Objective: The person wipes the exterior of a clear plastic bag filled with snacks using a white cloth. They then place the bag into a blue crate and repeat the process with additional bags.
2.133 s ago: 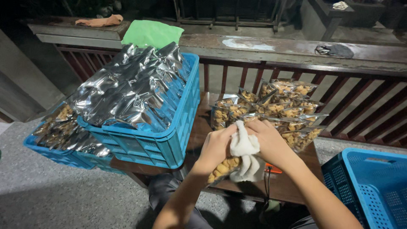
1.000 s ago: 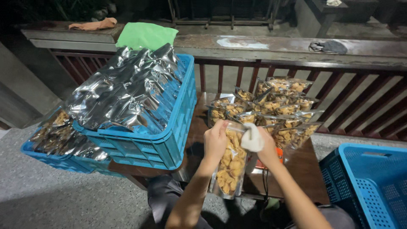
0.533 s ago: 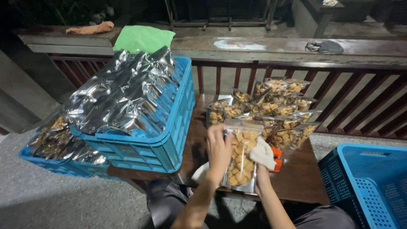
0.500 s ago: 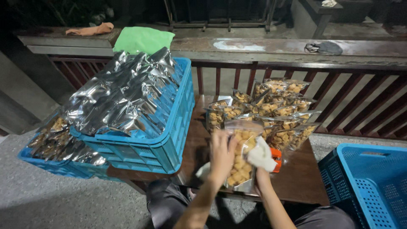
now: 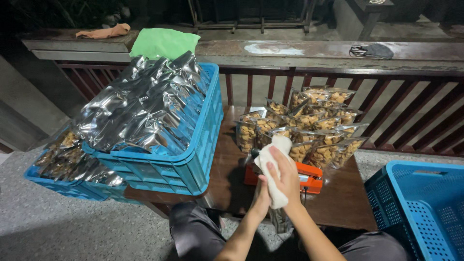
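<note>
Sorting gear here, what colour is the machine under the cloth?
Orange sealing machine, seen in the head view beneath the white cloth.

Silver foil pouches (image 5: 145,106), flat and crinkled, heaped in the blue crate on the left. Further silver pouches with clear windows showing brown snacks (image 5: 67,157), in the lower blue crate at far left. Clear-fronted, silver-backed pouches of tan snacks (image 5: 309,128), standing in rows on the far right part of the table, beside the railing.
</note>
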